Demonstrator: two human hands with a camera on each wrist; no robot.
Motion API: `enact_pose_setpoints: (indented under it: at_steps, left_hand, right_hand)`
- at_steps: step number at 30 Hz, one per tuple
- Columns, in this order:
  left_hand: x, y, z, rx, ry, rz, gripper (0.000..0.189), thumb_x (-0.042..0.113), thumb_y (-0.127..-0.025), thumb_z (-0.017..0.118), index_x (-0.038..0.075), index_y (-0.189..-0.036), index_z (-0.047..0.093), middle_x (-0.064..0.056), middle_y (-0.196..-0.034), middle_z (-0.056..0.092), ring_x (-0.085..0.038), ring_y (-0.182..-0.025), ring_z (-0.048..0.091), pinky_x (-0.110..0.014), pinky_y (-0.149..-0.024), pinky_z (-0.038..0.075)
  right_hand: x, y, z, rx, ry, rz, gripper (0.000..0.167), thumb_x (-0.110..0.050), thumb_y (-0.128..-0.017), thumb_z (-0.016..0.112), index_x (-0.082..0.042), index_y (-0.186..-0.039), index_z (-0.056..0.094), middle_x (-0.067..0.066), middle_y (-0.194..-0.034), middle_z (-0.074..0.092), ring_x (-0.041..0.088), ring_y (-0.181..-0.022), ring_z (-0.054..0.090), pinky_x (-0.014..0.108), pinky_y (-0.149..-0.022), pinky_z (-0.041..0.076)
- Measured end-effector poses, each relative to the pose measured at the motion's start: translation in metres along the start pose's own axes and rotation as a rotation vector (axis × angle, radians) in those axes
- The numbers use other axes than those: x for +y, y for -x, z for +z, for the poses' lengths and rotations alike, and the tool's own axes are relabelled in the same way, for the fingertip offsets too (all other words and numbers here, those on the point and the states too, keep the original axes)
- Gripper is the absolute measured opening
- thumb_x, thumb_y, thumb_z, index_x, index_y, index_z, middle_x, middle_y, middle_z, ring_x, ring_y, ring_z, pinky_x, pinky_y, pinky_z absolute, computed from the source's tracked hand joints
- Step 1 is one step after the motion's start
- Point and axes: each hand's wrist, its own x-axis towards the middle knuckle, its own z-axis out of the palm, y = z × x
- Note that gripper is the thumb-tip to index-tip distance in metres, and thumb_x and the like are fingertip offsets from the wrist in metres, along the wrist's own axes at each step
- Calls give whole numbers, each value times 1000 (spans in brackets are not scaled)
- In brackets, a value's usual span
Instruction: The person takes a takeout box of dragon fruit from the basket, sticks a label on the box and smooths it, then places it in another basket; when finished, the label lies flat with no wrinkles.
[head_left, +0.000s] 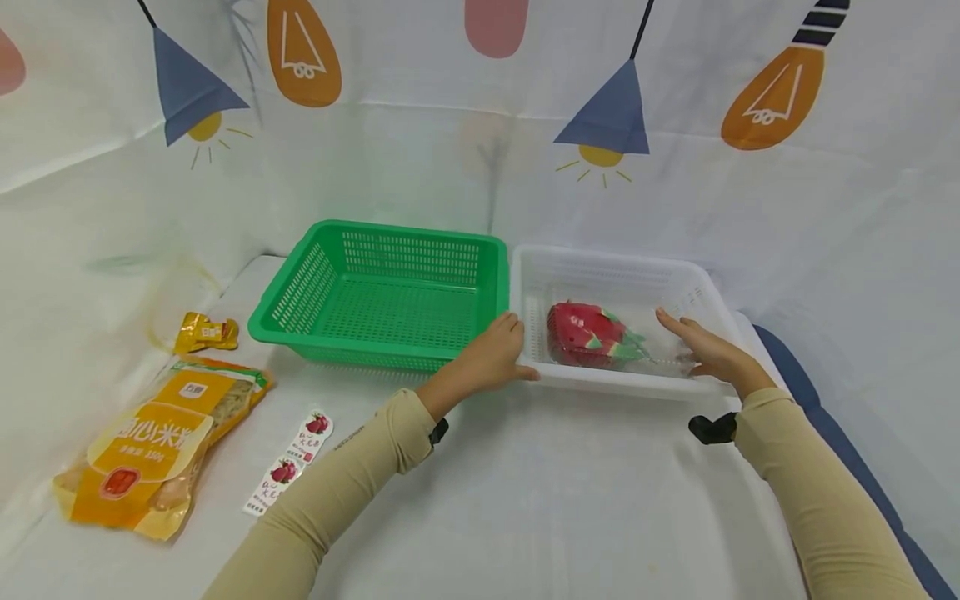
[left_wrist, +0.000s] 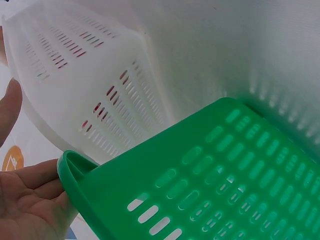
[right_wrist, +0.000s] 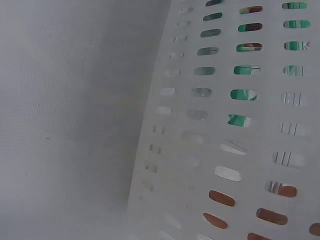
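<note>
In the head view, a red dragon fruit (head_left: 588, 333) with green-tipped scales lies in a clear plastic box inside the white basket (head_left: 622, 385). My left hand (head_left: 491, 354) is where the white basket meets the green basket (head_left: 375, 354). The left wrist view has its fingers against the green rim's corner, fingertips hidden, while the thumb (left_wrist: 9, 107) stands apart beside the white basket. My right hand (head_left: 712, 350) reaches over the white basket's right side, fingers extended above the clear box's right end. Through the white basket's slots, the right wrist view gives glimpses of red and green.
On the left lie a yellow bag of rice noodles (head_left: 150, 442), a small gold packet (head_left: 206, 333) and a strip of dragon fruit stickers (head_left: 292, 458). Behind the baskets hangs a white curtain (head_left: 420, 158) printed with lamps. A dark blue edge (head_left: 787, 367) shows at the right.
</note>
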Motion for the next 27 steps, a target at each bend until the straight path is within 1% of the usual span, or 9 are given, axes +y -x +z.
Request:
enact_pose_setpoints:
  at_steps: [4, 10, 14, 17, 22, 25, 27]
  left_hand:
    - [0, 0, 0, 4, 5, 4, 82, 39, -85, 70, -15, -136, 35, -23, -143, 36, -29, -137, 25, -32, -110, 22]
    - [0, 0, -1, 9, -6, 13, 81, 39, -85, 70, -15, -135, 37, -23, -141, 38, -30, -136, 27, -32, -110, 23]
    - [1, 1, -2, 6, -5, 11, 81, 39, -85, 70, -15, -135, 37, -23, -141, 38, -30, -136, 27, -32, -110, 23]
    - [1, 1, -3, 9, 1, 12, 80, 38, -85, 70, -15, -135, 37, -23, -140, 39, -29, -135, 28, -32, -109, 24]
    - [1, 1, -3, 22, -3, 18, 78, 38, -84, 71, -15, -133, 39, -22, -137, 42, -30, -134, 29, -32, -109, 24]
    - [1, 1, -2, 28, -4, 20, 77, 38, -84, 71, -15, -132, 41, -21, -134, 44, -29, -131, 32, -31, -108, 27]
    - [1, 1, -2, 31, -9, 24, 76, 38, -84, 71, -14, -131, 42, -21, -131, 46, -28, -129, 34, -31, -107, 28]
  right_hand:
    - [2, -2, 1, -6, -13, -3, 100, -68, -91, 25, -3, -139, -33, 35, -146, -21, 58, -131, -1, 66, -102, 15]
    - [4, -5, 2, -33, -60, -25, 95, -66, -93, 24, -4, -142, -29, 39, -145, -16, 57, -131, -6, 67, -102, 12]
    - [5, -9, 2, -43, -99, -29, 93, -66, -93, 24, -5, -146, -22, 39, -145, -14, 56, -132, -6, 68, -102, 11]
    - [6, -11, 2, -41, -117, -22, 94, -68, -92, 24, -4, -148, -15, 39, -146, -11, 55, -133, -3, 67, -102, 12]
    - [6, -12, 3, -27, -108, -29, 94, -65, -94, 26, 4, -148, -6, 40, -145, -4, 54, -133, 5, 65, -103, 16]
    - [7, -13, 3, -29, -114, -48, 90, -60, -96, 29, 6, -148, -4, 39, -145, 0, 52, -134, 8, 62, -104, 18]
    - [7, -14, 4, -32, -129, -59, 88, -57, -97, 29, 6, -147, -5, 39, -145, 3, 52, -133, 12, 60, -105, 21]
